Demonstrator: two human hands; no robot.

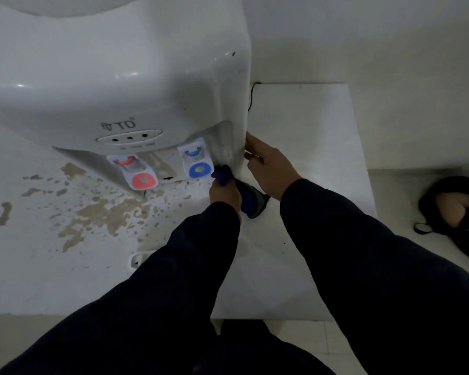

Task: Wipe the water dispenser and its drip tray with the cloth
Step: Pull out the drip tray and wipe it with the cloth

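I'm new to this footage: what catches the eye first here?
The big white plastic water dispenser fills the upper left, its red tap and blue tap jutting from the front. At its lower right corner the left hand grips a dark blue cloth, while the right hand presses against that corner. Brown patchy stains mark the white tabletop.

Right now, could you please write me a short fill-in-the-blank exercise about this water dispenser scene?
1. The left hand grips a bunched ___ cloth beside the blue tap.
2. The right hand rests against the water dispenser and holds ___.
3. The other tap, left of the blue one, is coloured ___.
4. Brown stains mark the white ___ under the dispenser.

Missing words: blue; nothing; red; table.
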